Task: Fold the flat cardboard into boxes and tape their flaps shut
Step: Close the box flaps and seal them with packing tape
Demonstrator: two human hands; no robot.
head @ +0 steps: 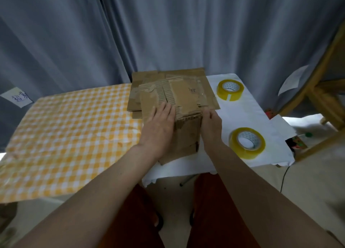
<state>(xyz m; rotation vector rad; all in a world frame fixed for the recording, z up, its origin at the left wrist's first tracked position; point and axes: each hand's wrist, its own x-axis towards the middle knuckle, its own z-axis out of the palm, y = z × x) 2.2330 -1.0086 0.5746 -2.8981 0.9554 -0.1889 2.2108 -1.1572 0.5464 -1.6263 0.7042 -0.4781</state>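
A worn brown cardboard box (186,133) stands on the white cloth in the middle of the table, its top flaps folded down. My left hand (158,128) lies flat on the left top flap and left side, fingers straight. The right side of the box is under my right hand (211,125), its fingers reaching the top right edge. Behind the box lies a stack of flat cardboard (149,79). Two rolls of yellowish clear tape rest to the right: one far (230,89), one near (247,142).
A yellow-and-white checked cloth (65,135) covers the left part of the table, a white cloth (261,117) the right. Grey curtains hang behind. A wooden chair frame (321,90) stands at the right. A paper note (17,97) sticks to the curtain at left.
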